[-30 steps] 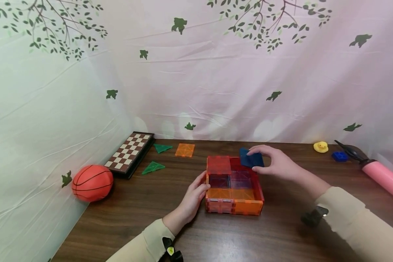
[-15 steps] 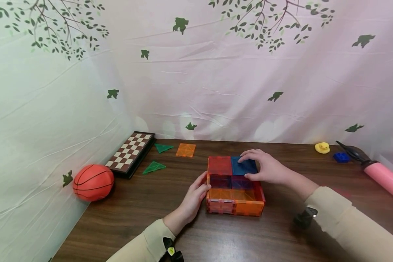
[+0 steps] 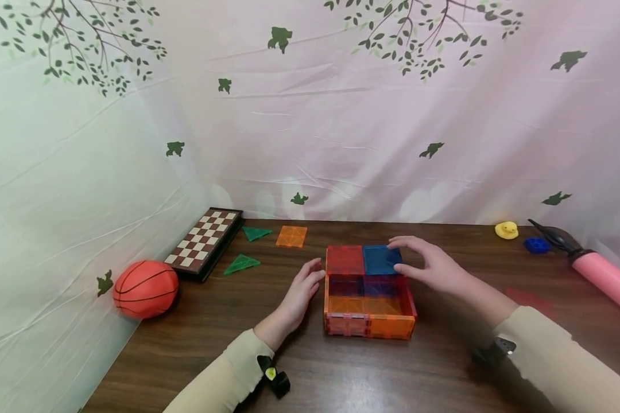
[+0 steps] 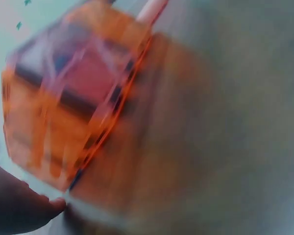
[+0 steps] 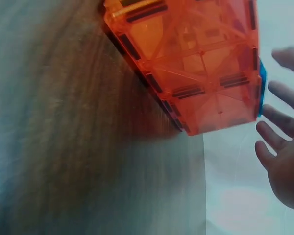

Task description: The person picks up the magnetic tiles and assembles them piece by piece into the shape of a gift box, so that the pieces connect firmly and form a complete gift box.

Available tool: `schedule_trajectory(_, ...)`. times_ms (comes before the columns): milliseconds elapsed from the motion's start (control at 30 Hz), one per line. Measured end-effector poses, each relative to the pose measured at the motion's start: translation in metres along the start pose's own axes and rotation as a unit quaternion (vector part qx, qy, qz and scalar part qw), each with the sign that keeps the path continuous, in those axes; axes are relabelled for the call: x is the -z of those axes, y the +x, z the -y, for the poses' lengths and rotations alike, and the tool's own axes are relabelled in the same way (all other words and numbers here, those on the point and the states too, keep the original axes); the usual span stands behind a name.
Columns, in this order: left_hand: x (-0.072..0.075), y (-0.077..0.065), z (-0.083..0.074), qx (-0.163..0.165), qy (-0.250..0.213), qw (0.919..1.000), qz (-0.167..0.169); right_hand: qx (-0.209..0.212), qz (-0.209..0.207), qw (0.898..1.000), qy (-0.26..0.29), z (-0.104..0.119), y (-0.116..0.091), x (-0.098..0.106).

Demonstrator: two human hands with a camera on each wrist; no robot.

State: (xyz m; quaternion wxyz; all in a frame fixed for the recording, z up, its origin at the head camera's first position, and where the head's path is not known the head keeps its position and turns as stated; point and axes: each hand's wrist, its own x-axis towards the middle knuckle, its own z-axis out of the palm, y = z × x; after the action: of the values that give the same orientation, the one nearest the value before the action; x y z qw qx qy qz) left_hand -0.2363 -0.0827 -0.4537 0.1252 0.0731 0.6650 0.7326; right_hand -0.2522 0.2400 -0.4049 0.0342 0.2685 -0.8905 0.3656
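Note:
A low box of see-through magnetic tiles [image 3: 391, 327] stands on the table, with orange and red walls. Across its back half lie a red square tile [image 3: 345, 260] and, to the right of it, a blue square tile [image 3: 382, 260]; the front half is uncovered. My right hand [image 3: 436, 267] is at the blue tile's right edge, thumb and fingers spread apart. In the right wrist view the fingers [image 5: 283, 121] are loosely spread beside the blue edge. My left hand [image 3: 297, 298] is at the box's left wall, fingers relaxed and holding nothing.
Left of the box lie an orange square tile [image 3: 291, 236], two green triangle tiles [image 3: 241, 264], a chessboard [image 3: 206, 238] and a small basketball [image 3: 146, 289]. At the right are a rubber duck [image 3: 506, 230], a blue block [image 3: 537, 245] and a pink pump [image 3: 607, 284].
The blue tile came down onto the box's back right beside the red tile. My right hand has let go of it and drawn slightly right. My left hand has loosened from the left wall.

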Motion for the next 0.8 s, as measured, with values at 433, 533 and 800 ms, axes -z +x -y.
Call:
schedule_trajectory(433, 0.006, 0.041, -0.006, 0.008, -0.037, 0.9973, 0.062, -0.196, -0.052, 0.979, -0.012, -0.019, -0.106, 0.058)
schedule_trajectory(533, 0.005, 0.042, -0.005, 0.0, -0.045, 0.997, 0.062, -0.229, -0.034, 0.972, -0.045, -0.041, -0.132, 0.07)
schedule_trajectory(800, 0.004, 0.045, -0.001, -0.005, -0.057, 0.9966, 0.059, -0.19, -0.035, 0.971, -0.141, -0.092, -0.177, 0.075)
